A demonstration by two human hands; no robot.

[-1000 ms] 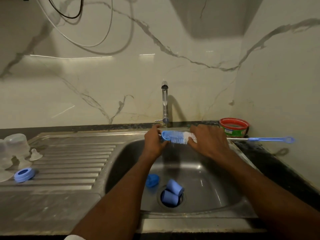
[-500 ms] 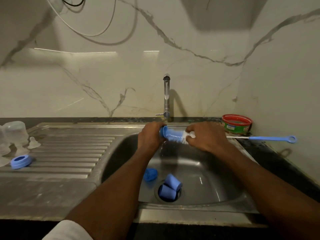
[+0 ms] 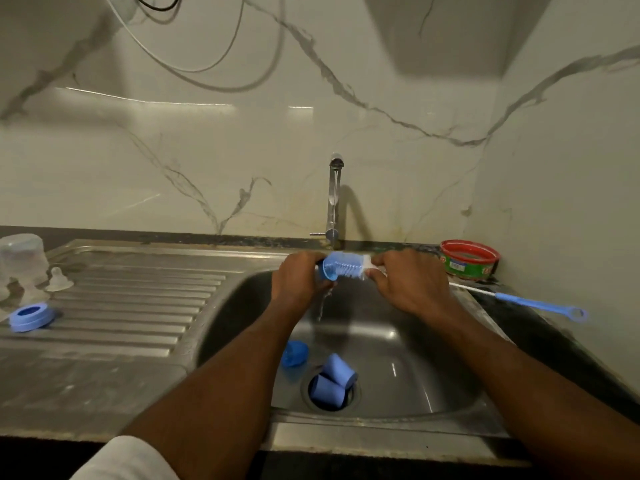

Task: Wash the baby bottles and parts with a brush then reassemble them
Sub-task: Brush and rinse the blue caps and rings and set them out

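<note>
Two hands are up over the sink point(image 3: 239, 292), right under the tap point(image 3: 334, 199). A thin line of water runs down from the tap and drips off below the hands.

The left hand point(image 3: 298, 280) has its fingers curled round a small blue ring point(image 3: 325, 270). The bristly end of the brush point(image 3: 346, 268) is poked into that ring. The bristles are blue and white.

The right hand point(image 3: 408, 282) pinches the brush just behind the bristles, with finger and thumb closed on it. The long thin handle point(image 3: 533, 301) sticks out past that hand to the right, over the dark counter. It has a blue grip with a loop at the end.

Down in the sink, two blue caps point(image 3: 332, 381) lie on their sides in the drain hole, touching each other. Another blue part point(image 3: 294, 353) lies just left of them on the sink floor.

On the ridged draining board point(image 3: 138, 299) to the left there is a blue ring point(image 3: 31, 317) lying flat. Near it, further back, stands a clear teat point(image 3: 59, 280). At the far left edge are clear bottle parts point(image 3: 20, 258), one turned upside down. They are blurry, so I cannot tell just what each one is.

A red and green tub point(image 3: 469, 261) sits in the right corner by the wall, behind the brush handle. Wires point(image 3: 221, 64) hang in loops on the marble wall above the tap. A bit of white sleeve point(image 3: 128, 459) shows at the bottom.
</note>
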